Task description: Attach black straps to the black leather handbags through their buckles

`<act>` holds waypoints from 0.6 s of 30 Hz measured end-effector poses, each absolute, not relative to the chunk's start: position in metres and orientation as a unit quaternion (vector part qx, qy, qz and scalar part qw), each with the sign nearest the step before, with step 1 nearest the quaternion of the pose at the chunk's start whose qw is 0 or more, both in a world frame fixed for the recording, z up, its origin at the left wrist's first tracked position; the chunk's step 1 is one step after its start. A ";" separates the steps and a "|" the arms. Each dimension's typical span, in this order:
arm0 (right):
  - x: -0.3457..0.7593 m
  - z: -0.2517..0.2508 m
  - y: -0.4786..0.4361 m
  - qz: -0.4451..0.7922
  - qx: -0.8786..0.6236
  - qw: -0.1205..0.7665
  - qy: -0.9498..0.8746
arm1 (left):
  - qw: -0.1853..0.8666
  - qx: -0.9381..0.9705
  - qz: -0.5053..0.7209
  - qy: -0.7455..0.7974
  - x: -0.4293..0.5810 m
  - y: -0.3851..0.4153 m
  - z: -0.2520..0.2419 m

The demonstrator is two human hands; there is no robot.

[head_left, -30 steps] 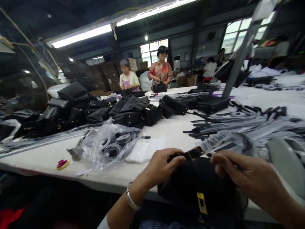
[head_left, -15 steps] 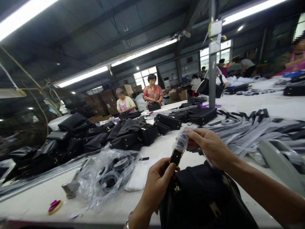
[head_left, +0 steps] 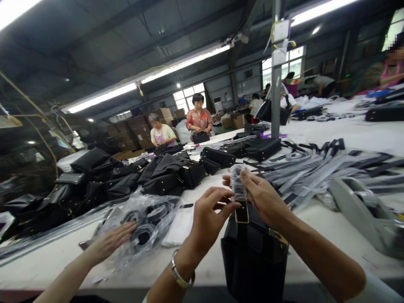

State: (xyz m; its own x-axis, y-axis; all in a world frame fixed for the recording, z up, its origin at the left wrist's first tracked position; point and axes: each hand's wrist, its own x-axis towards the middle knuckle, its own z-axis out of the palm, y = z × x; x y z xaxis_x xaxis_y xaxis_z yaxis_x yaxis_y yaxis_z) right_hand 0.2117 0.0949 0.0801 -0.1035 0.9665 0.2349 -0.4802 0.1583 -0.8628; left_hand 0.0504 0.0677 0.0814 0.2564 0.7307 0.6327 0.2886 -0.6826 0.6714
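A black handbag (head_left: 254, 263) with gold-coloured hardware stands upright at the table's front edge, below my hands. A strap (head_left: 237, 179) wrapped in clear plastic rises above the bag, with a gold rectangular buckle (head_left: 242, 215) at its lower end. My right hand (head_left: 261, 195) grips the wrapped part, thumb in front and fingers behind. My left hand (head_left: 211, 219), a bracelet on its wrist, has curled fingers, and its thumb and forefinger pinch at the strap's edge just above the buckle. The left fingertips partly cover that spot.
Another person's hand (head_left: 116, 240) reaches from the left onto a clear plastic bag (head_left: 142, 227) of rolled straps. Black bags (head_left: 170, 174) are heaped behind. Plastic-wrapped straps (head_left: 318, 172) and a grey tape dispenser (head_left: 362, 214) lie at right. A post (head_left: 276, 92) stands beyond.
The handbag has turned more upright, and its buckle now hangs nearer its top. My left hand has shifted from the buckle to the strap above it. Another person's hand has come in from the left.
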 end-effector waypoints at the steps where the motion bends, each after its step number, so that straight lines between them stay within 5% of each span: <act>1: 0.212 0.077 0.092 0.597 -0.264 0.612 -0.447 | 0.180 0.788 0.492 0.324 0.051 0.069 0.086; 5: 0.217 0.057 0.077 0.607 -0.251 0.597 -0.460 | 0.083 0.850 0.411 0.319 0.051 0.073 0.097; 10: 0.214 0.033 0.058 0.613 -0.250 0.567 -0.489 | 0.084 0.871 0.334 0.350 0.055 0.082 0.102; 15: 0.205 0.033 0.039 0.612 -0.291 0.543 -0.495 | 0.049 0.845 0.403 0.349 0.064 0.093 0.109; 18: 0.205 0.034 0.032 0.605 -0.288 0.546 -0.503 | 0.143 0.803 0.460 0.351 0.066 0.099 0.112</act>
